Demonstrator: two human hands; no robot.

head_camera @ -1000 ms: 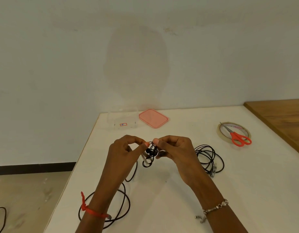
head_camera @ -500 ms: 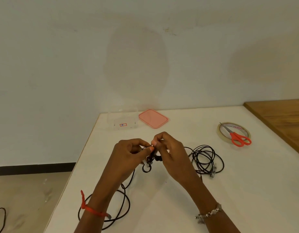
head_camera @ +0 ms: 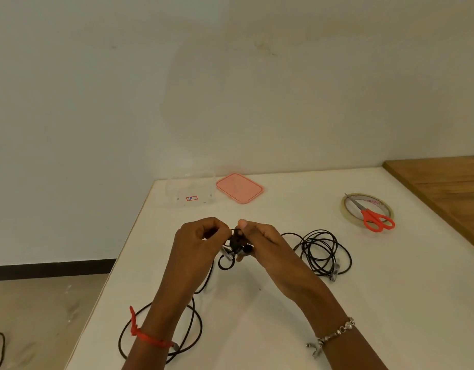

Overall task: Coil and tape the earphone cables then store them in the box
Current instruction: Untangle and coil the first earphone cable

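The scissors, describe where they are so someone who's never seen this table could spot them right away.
Start at the white table and look to its far right side, near the wooden surface. A roll of clear tape lies flat there, and the scissors rest across its top. Their bright orange-red handles set them apart from the black cables and the pink lid.

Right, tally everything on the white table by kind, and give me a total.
Earphone cables: 2, one held in both hands, one coiled at right
Clear box: 1
Pink lid: 1
Tape roll: 1
Red-handled scissors: 1
Total: 6
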